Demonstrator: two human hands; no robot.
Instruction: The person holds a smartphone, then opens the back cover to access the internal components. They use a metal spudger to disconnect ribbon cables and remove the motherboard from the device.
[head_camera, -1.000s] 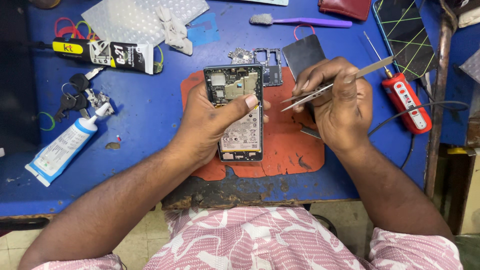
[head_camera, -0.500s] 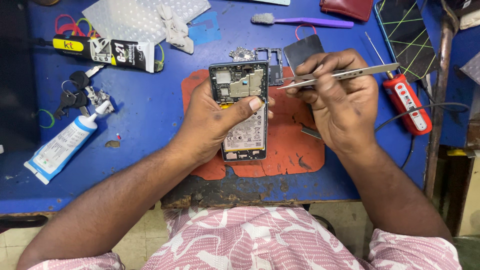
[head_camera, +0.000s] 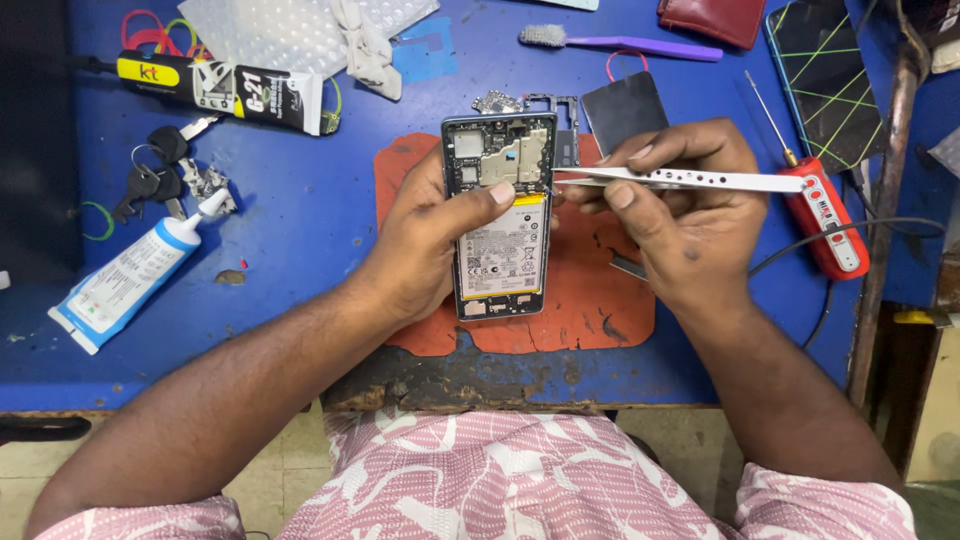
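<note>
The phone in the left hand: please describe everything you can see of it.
The phone is opened, its back cover off. The upper part shows a dark board with a pale metal shield; below it sits a white battery with a yellow strip. The frame is grey. It lies lengthwise over the orange mat. The left hand grips it, thumb across the middle. The tweezers in the right hand point at its right edge.

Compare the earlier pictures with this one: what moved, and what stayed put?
The right hand swung its tweezers from a slant to level, tips now at the opened phone's right edge. The left hand keeps gripping the phone over the orange mat; the bench tools lie unmoved.
</note>
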